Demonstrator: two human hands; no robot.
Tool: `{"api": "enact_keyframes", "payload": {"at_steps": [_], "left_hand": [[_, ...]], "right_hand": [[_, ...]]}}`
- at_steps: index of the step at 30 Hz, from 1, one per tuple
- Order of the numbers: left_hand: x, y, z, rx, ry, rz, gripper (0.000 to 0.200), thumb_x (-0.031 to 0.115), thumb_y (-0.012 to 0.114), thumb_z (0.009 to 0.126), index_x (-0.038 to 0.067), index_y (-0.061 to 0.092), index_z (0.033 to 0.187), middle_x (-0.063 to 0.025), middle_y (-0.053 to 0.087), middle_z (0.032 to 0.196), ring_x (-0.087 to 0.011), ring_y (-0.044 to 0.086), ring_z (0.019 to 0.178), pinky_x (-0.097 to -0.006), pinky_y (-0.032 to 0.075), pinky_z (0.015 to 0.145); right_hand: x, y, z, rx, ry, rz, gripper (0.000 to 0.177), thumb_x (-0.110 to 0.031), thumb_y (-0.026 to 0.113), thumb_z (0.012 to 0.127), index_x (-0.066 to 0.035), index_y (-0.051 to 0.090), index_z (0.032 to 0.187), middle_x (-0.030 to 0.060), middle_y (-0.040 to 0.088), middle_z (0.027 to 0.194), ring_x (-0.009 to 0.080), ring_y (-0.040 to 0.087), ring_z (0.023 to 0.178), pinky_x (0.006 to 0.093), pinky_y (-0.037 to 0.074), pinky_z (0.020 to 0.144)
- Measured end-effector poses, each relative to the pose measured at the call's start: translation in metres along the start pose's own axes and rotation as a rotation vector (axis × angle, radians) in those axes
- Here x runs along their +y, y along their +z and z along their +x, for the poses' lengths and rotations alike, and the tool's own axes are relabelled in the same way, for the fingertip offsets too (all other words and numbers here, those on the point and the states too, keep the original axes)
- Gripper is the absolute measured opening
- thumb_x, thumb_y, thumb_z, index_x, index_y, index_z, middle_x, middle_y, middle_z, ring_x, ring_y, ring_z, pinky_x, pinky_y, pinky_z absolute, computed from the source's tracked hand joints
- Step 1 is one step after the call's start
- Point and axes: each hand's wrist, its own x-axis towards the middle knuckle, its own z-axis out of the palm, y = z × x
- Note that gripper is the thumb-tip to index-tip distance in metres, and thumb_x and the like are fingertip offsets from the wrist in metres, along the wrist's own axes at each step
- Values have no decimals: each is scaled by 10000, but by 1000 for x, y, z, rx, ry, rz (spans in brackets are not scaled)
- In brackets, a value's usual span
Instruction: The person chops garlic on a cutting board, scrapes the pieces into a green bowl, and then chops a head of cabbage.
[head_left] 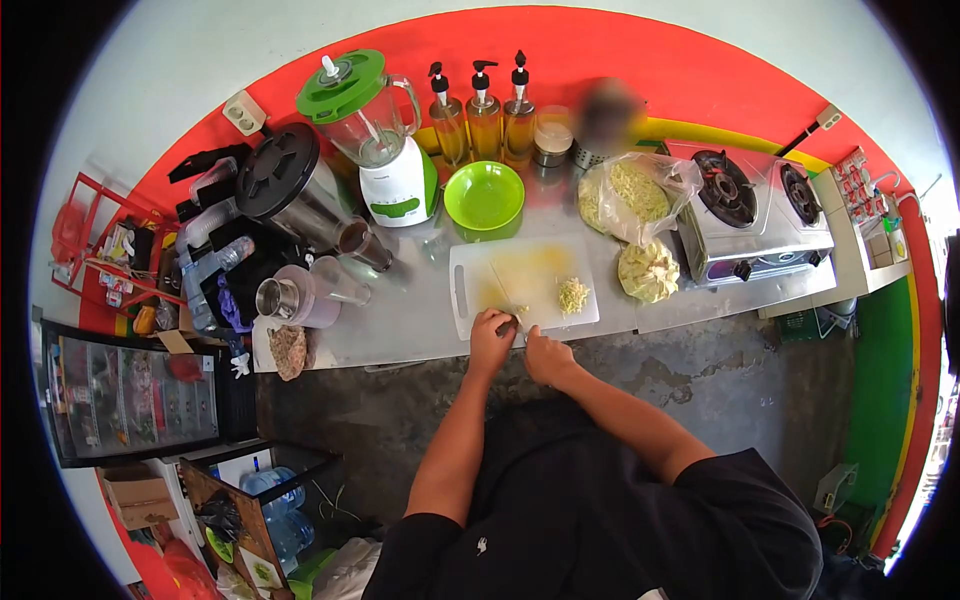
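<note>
A white cutting board (470, 280) with yellowish stains lies near the counter's front edge. My right hand (550, 357) is closed around the handle of a knife (508, 290), whose thin blade points up and left over the board. At the board's front edge, my left hand (490, 342) has its fingers bunched together beside the blade; what they hold is too small to make out. A small heap of chopped cabbage (572, 295) sits on the board's right side. Just off the board to the right is a cut cabbage (648, 271).
Behind the board stands a green bowl (484, 197), with a blender (395, 170) to its left and pump bottles (482, 115) behind. A plastic bag of shredded cabbage (630, 195) lies beside the gas stove (755, 215). Steel containers (300, 190) and cups (340, 282) crowd the left.
</note>
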Motion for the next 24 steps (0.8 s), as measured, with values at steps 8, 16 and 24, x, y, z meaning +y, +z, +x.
{"api": "enact_keyframes", "payload": {"at_steps": [8, 16, 24], "left_hand": [[-3, 3, -4, 28, -36, -76, 131, 70, 747, 816, 7, 701, 921, -114, 655, 943, -316, 614, 950, -404, 509, 799], [-5, 5, -7, 13, 42, 4, 116, 40, 726, 819, 26, 710, 934, -112, 629, 946, -326, 598, 969, -413, 495, 824], [-5, 5, -7, 35, -87, -132, 109, 14, 727, 825, 10, 707, 932, -118, 633, 931, -279, 625, 848, -370, 510, 742]], "right_hand": [[-1, -7, 1, -35, -13, 12, 332, -126, 576, 922, 48, 473, 1185, 298, 693, 1114, 436, 700, 1052, 502, 566, 891], [-1, -9, 12, -48, -1, 51, 349, -127, 564, 927, 67, 477, 1203, 301, 690, 1123, 446, 697, 1057, 505, 564, 899], [0, 9, 1, 27, 7, 44, 309, -194, 552, 950, 43, 485, 1136, 301, 701, 1055, 448, 698, 1032, 528, 553, 890]]}}
